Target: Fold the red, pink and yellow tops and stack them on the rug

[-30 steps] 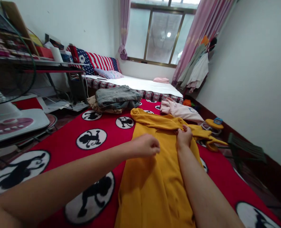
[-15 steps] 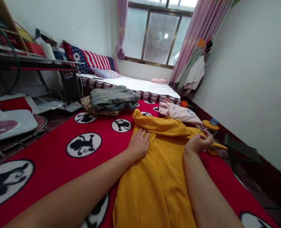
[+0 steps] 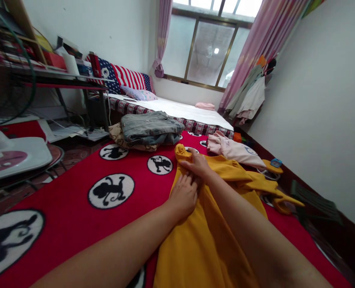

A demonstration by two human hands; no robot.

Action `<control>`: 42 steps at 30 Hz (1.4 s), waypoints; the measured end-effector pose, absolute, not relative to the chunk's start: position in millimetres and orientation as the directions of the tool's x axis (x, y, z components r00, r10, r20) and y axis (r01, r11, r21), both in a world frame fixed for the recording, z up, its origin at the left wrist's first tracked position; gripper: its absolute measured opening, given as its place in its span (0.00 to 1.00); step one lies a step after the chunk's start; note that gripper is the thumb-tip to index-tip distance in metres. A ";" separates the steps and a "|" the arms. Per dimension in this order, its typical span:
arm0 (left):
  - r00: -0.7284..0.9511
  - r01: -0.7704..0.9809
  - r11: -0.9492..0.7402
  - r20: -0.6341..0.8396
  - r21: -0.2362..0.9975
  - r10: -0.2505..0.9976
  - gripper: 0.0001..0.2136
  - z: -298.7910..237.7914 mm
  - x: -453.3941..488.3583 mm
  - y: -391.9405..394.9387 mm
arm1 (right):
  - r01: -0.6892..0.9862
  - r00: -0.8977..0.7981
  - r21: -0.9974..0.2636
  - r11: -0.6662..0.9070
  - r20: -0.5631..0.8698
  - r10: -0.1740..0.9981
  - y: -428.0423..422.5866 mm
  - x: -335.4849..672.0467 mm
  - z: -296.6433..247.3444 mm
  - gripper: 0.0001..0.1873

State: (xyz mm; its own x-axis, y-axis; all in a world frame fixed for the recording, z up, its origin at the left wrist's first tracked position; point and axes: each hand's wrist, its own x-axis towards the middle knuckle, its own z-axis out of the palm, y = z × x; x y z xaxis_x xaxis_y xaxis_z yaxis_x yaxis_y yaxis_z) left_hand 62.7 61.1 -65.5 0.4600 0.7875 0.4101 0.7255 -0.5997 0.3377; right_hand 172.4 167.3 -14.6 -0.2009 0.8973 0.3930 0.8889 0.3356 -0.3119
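A yellow long-sleeved garment [image 3: 201, 236] is spread over the red blanket in front of me. My left hand [image 3: 184, 195] lies on its left side, palm down with the fingers stretched out. Just beyond it, my right hand [image 3: 199, 165] rests on the folded upper part by the left edge, thumb and forefinger apart. The two hands touch or nearly touch. To the right, a yellow sleeve [image 3: 281, 197] reaches past the blanket's edge.
The red blanket [image 3: 141, 192] has black monkey figures in white circles. Folded grey-green clothes [image 3: 152, 127] and a pink garment [image 3: 234, 150] lie at its far end. A desk [image 3: 75, 78] stands left; a dark stool [image 3: 314, 200] stands right.
My right hand has left the right sleeve and crossed left to the garment's upper left, beside my left hand. The sleeve now lies loose. The view has shifted slightly.
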 end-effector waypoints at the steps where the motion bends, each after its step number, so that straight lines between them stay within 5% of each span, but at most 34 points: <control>1: 0.453 0.724 -0.602 0.427 0.337 0.783 0.23 -64.4 62.3 59.9 | 0.893 -0.179 -0.328 0.309 0.371 0.911 173.0 176.7 -12.4 0.22; 3: 0.429 0.728 -0.603 0.469 0.326 0.772 0.20 -61.6 61.7 57.7 | 0.907 -0.044 -0.365 0.212 0.419 0.907 181.3 190.3 -8.8 0.13; 8: 0.333 0.756 -0.569 0.557 0.324 0.761 0.23 -56.7 61.7 56.8 | 0.878 0.382 -0.463 -0.118 0.532 0.756 185.6 228.2 -18.7 0.17; 11: 0.343 0.771 -0.554 0.527 0.316 0.778 0.26 -60.3 63.8 58.3 | 0.887 0.401 -0.403 -0.227 0.424 0.812 183.8 237.0 -33.0 0.17; 15: 0.405 0.775 -0.550 0.422 0.312 0.811 0.27 -67.3 66.2 59.4 | 0.953 0.301 -0.123 -0.277 0.281 0.911 190.1 229.8 -30.4 0.14; 18: 0.430 0.774 -0.551 0.381 0.310 0.818 0.27 -67.8 66.7 59.4 | 0.960 0.275 -0.026 -0.278 0.262 0.925 197.1 214.5 -11.9 0.16; 20: 0.439 0.777 -0.552 0.368 0.304 0.820 0.28 -66.6 66.8 59.2 | 0.979 0.192 0.004 -0.206 0.343 0.919 198.7 202.2 -3.0 0.18; 25: 0.446 0.778 -0.555 0.363 0.294 0.818 0.28 -66.4 67.2 60.0 | 0.957 -0.282 0.052 0.286 0.408 0.869 202.9 189.3 -23.0 0.16; 31: 0.461 0.760 -0.559 0.331 0.330 0.823 0.28 -66.8 64.6 64.9 | 0.957 -0.134 -0.206 0.206 0.315 0.939 221.8 202.2 -48.1 0.15; 36: 0.482 0.754 -0.565 0.303 0.334 0.822 0.28 -62.5 63.0 68.0 | 0.877 -0.287 -0.301 0.374 0.295 0.911 183.5 212.3 -33.4 0.21; 42: 0.493 0.737 -0.588 0.331 0.334 0.805 0.26 -61.5 62.0 68.6 | 0.766 -0.452 -0.196 0.612 0.513 0.730 62.7 240.6 -25.7 0.19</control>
